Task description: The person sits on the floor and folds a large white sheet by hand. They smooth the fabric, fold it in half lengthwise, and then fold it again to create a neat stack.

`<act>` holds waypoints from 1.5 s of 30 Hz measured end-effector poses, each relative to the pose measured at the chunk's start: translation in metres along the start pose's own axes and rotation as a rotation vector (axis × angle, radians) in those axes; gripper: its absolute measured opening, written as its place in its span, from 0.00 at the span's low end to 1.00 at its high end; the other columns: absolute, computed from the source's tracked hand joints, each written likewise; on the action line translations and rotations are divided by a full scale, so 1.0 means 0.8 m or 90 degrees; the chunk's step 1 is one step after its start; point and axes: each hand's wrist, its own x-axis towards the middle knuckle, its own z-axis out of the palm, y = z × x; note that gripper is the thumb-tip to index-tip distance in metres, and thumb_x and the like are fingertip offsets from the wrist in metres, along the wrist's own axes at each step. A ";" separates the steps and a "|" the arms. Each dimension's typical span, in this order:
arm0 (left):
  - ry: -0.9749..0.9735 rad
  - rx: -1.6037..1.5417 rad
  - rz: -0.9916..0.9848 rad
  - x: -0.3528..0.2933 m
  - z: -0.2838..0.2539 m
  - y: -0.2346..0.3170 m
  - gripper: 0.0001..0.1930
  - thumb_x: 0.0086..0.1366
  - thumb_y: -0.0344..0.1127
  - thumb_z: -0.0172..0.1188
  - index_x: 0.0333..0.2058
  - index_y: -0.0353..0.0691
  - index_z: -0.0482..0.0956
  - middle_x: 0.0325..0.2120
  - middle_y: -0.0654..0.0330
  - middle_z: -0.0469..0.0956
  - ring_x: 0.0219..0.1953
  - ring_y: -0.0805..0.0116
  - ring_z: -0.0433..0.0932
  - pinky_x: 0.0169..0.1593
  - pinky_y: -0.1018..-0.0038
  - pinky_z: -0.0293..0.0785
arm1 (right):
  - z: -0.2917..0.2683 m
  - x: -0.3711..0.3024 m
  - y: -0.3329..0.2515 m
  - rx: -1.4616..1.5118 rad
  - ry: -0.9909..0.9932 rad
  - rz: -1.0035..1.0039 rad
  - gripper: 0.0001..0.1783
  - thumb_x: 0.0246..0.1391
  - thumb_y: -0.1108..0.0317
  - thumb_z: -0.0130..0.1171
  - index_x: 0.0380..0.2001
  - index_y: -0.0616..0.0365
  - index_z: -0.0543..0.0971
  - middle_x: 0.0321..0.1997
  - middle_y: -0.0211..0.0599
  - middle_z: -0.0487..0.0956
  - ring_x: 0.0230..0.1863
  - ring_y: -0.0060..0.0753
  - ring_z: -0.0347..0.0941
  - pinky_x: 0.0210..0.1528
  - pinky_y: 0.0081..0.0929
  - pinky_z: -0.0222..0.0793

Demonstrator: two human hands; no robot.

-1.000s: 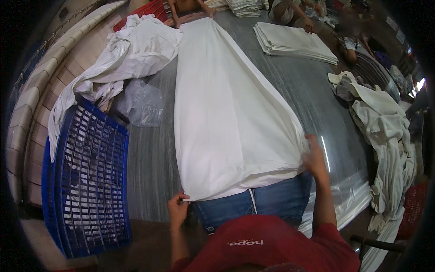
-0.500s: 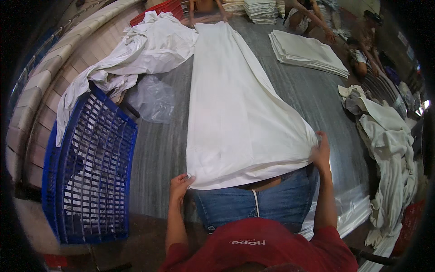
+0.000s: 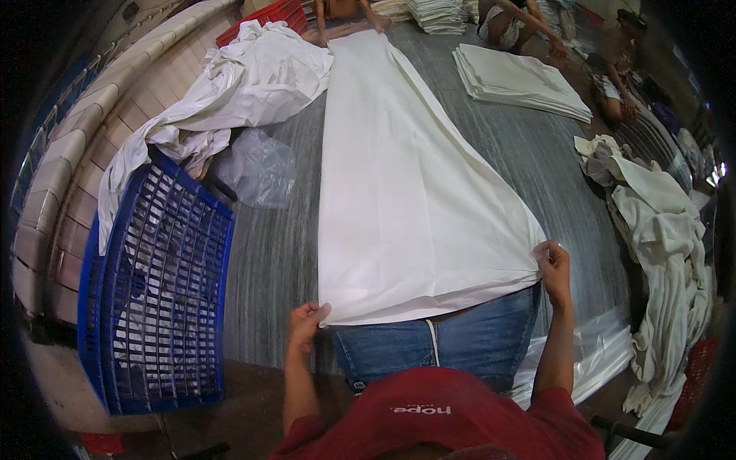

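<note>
A large white cloth (image 3: 406, 192) is stretched lengthwise over a grey-striped table, folded in layers along its near edge. My left hand (image 3: 307, 320) is closed at the near left corner, thumb and fingers together on the cloth. On the right, the fingers of my right hand (image 3: 555, 270) pinch the near right corner, which is drawn outward. At the far end, another person's hands (image 3: 377, 21) hold the cloth's narrow-looking far edge. Several soft creases run along its middle.
A blue plastic basket (image 3: 161, 291) stands at the left, beside a clear plastic bag (image 3: 257, 169). Crumpled white cloths (image 3: 268, 73) lie beyond it. A folded white stack (image 3: 521, 83) rests at the far right. More loose cloths (image 3: 659, 238) hang along the right side.
My right hand has moved slightly outward and lower, pulling its corner, and the cloth looks tauter along the near edge. My left hand has shifted a little and stays at its corner.
</note>
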 end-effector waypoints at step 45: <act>0.030 0.113 0.143 0.128 0.057 0.049 0.22 0.53 0.28 0.71 0.46 0.26 0.76 0.35 0.52 0.83 0.33 0.70 0.81 0.31 0.76 0.75 | 0.055 0.146 0.074 -0.303 0.157 -0.051 0.11 0.52 0.68 0.55 0.34 0.64 0.81 0.35 0.53 0.80 0.38 0.51 0.77 0.42 0.40 0.70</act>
